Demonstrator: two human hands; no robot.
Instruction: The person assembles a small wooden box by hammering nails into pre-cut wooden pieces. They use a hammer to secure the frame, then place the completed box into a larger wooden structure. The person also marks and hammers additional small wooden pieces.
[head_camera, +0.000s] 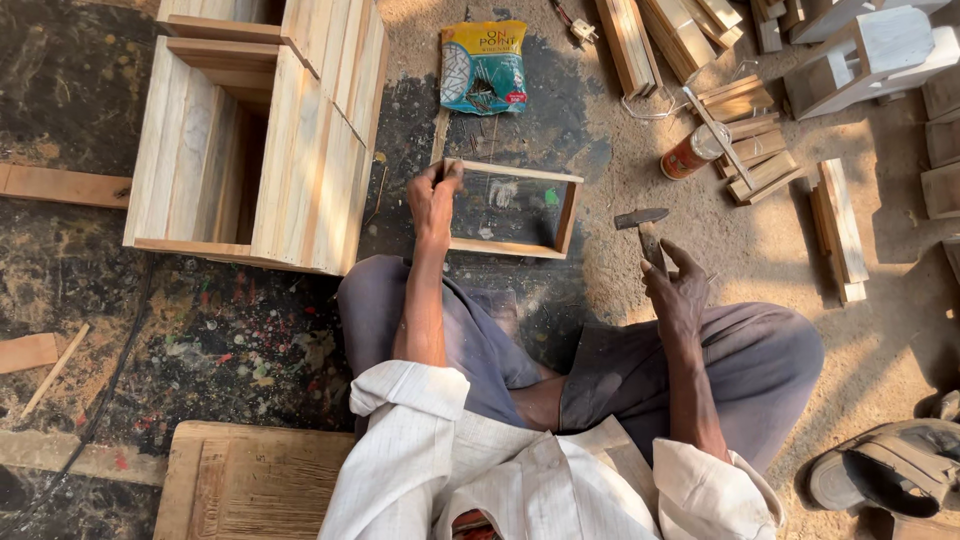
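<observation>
While the person sits on the ground, the left hand (434, 196) is closed with its fingers on the left corner of a small wooden frame (512, 209), which lies flat on the dark floor just in front of the knees. The right hand (678, 290) is wrapped around the handle of a hammer (643, 225), whose head points left, near the right side of the frame. Far behind the frame lies a yellow and green packet (484, 66). A big wooden box (262, 135) stands to the left.
</observation>
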